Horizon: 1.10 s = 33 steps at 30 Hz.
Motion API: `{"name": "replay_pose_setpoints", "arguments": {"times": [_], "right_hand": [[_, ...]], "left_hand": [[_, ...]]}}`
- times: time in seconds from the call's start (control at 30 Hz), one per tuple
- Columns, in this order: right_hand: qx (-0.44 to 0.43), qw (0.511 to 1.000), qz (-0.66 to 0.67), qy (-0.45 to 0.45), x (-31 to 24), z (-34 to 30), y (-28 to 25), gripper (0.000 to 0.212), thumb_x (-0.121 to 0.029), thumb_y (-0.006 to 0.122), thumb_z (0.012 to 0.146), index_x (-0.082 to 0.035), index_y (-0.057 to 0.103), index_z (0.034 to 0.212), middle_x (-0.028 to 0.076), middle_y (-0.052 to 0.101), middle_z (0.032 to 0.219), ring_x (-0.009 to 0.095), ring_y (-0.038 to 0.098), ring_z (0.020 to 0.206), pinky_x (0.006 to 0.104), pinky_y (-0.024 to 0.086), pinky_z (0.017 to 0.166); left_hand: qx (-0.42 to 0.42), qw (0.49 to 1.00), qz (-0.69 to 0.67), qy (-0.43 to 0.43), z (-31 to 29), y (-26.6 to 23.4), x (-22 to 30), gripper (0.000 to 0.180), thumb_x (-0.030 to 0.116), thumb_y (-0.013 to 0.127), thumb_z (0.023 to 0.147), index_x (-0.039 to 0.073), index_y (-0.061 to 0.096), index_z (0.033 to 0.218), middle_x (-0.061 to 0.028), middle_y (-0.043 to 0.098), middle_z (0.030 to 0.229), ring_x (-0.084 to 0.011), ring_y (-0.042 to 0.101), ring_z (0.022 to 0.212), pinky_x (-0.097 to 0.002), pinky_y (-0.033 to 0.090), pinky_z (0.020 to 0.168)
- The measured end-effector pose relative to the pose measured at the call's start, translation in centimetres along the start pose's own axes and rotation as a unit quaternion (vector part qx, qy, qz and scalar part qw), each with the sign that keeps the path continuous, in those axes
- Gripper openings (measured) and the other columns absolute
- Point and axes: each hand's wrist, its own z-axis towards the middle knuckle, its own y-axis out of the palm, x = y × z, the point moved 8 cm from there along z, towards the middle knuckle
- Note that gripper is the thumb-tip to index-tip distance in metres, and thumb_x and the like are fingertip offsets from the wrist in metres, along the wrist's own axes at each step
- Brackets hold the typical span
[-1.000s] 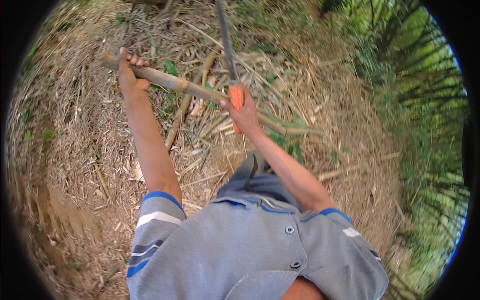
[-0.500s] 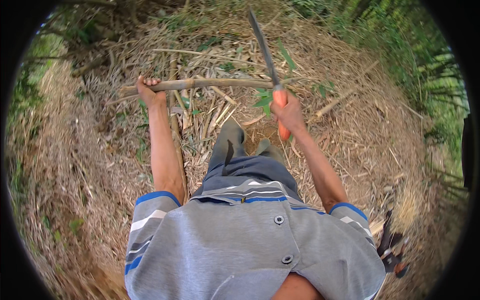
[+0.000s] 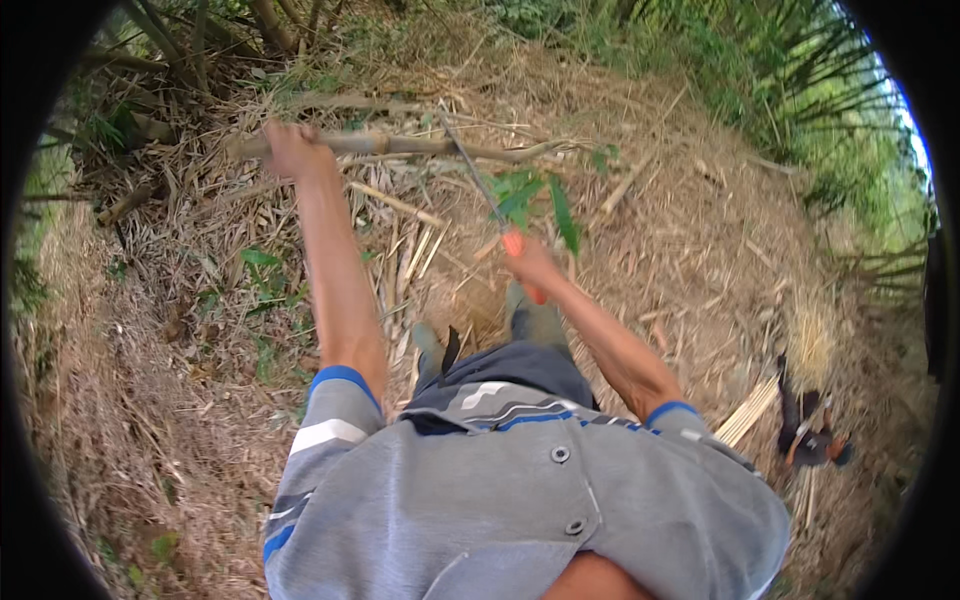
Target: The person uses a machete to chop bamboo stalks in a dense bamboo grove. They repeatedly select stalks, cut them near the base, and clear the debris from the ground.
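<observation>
My left hand (image 3: 297, 152) is closed around the thick left end of a bamboo stalk (image 3: 405, 146), which stretches sideways ahead of me. The hand and that end are smeared by motion. In my right hand (image 3: 536, 264) is the orange handle of a machete (image 3: 478, 180). Its long dark blade slants up to the left, and its upper part crosses the stalk near the middle. Whether the edge touches the stalk I cannot tell. Green leaves (image 3: 520, 195) show below the stalk's right part, to the right of the blade.
Dry leaf litter and loose cut sticks (image 3: 400, 204) cover the ground around my boots (image 3: 540, 322). Standing stems (image 3: 272, 28) rise at the far left, with green growth (image 3: 740, 90) at the far right. At the lower right are another person (image 3: 812, 442) and a bundle of pale sticks (image 3: 750, 410).
The machete has swung down and left, from crossing the stalk's right part to crossing near its middle. My left hand has shifted slightly farther away with the stalk. My feet and the whole view have shifted.
</observation>
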Motion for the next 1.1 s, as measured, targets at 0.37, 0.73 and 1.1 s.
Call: {"name": "replay_pose_setpoints", "arguments": {"times": [0.37, 0.73, 1.1], "right_hand": [[0.071, 0.948, 0.268, 0.159, -7.8, -13.3, 17.9, 0.012, -0.010, 0.063, 0.072, -0.003, 0.054, 0.073, 0.005, 0.058, 0.061, 0.014, 0.056, 0.050, 0.0300, 0.046, 0.049], [-0.152, 0.657, 0.735, 0.071, -36.7, -13.9, 31.3, 0.012, -0.010, 0.060, 0.078, -0.005, 0.052, 0.087, 0.010, 0.061, 0.076, 0.018, 0.060, 0.072, 0.0338, 0.050, 0.067], [0.066, 0.968, 0.224, 0.089, -12.2, -10.2, 16.7, 0.032, -0.014, 0.066, 0.070, 0.004, 0.055, 0.095, 0.011, 0.060, 0.076, 0.017, 0.058, 0.055, 0.0323, 0.048, 0.052]], "left_hand": [[-0.280, 0.960, -0.022, 0.008, -0.3, 3.9, 19.6, 0.033, 0.025, 0.059, 0.085, 0.014, 0.036, 0.064, 0.0024, 0.034, 0.054, -0.0114, 0.037, 0.049, -0.0320, 0.037, 0.052], [-0.577, 0.817, -0.006, -0.008, 0.4, 7.0, 35.6, 0.028, 0.023, 0.060, 0.082, 0.016, 0.041, 0.063, 0.0045, 0.034, 0.050, -0.0091, 0.034, 0.045, -0.0265, 0.037, 0.051], [-0.141, 0.990, 0.006, 0.013, 12.0, -5.8, 24.5, 0.026, 0.012, 0.053, 0.079, 0.012, 0.036, 0.060, -0.0004, 0.035, 0.052, -0.0129, 0.033, 0.044, -0.0313, 0.034, 0.046]]}}
